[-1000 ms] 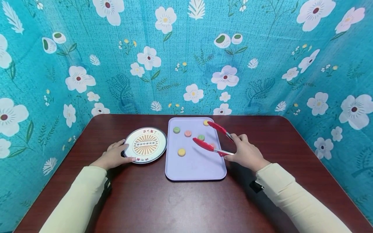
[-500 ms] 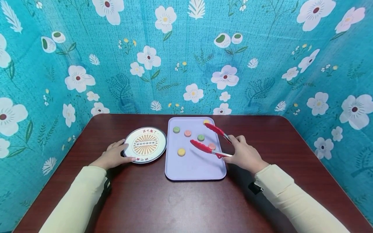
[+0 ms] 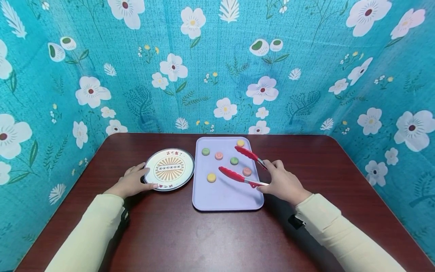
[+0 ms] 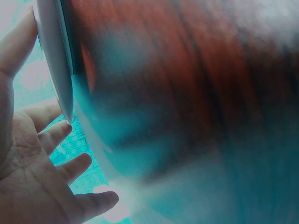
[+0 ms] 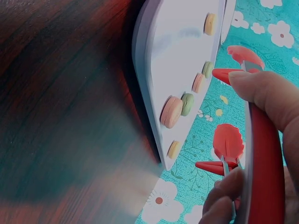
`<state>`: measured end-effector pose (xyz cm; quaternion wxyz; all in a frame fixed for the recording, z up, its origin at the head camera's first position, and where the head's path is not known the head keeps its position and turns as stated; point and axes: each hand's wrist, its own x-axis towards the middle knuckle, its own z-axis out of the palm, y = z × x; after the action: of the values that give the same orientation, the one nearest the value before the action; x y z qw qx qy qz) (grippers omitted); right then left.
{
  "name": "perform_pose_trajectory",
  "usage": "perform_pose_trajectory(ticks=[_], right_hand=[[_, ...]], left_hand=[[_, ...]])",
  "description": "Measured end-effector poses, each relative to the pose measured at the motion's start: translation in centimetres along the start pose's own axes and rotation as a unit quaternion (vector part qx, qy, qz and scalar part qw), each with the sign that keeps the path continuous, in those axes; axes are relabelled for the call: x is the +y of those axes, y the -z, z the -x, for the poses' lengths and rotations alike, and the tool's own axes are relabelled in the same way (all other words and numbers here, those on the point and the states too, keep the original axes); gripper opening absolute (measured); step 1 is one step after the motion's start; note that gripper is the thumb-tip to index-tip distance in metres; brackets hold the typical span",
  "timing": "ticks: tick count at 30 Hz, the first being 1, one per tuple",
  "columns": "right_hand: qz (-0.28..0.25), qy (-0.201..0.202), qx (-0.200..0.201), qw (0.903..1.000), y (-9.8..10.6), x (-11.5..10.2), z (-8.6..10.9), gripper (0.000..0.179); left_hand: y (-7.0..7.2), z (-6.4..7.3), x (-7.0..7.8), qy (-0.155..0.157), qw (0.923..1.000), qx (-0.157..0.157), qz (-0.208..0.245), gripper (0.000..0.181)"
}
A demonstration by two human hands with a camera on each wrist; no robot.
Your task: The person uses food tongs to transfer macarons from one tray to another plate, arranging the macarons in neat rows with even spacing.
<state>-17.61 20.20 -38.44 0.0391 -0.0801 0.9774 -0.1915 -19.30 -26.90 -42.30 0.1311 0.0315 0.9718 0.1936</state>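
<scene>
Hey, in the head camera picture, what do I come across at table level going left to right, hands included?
Left hand, plate, then on the tray: left green macaron, left pink macaron, right green macaron, right pink macaron, and finally the right hand.

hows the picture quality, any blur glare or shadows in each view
Head view: mostly sharp, soft glare on the table, a dark shadow beside the right sleeve; left wrist view: left hand fairly clear, table blurred with teal reflections and a bright haze at upper right; right wrist view: red tongs fairly clear, tray pale and washed out, table streaked with hazy reflections.
</scene>
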Motion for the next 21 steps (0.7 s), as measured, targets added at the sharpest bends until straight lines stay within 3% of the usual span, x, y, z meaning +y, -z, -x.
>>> perform_pose_trajectory(ticks=[21], right_hand=[[-0.009, 0.003, -0.012, 0.9999, -0.67, -0.94, -0.01, 0.1]], left_hand=[[-0.01, -0.08, -0.06, -0.004, 1.0, -0.001, -0.003, 0.102]])
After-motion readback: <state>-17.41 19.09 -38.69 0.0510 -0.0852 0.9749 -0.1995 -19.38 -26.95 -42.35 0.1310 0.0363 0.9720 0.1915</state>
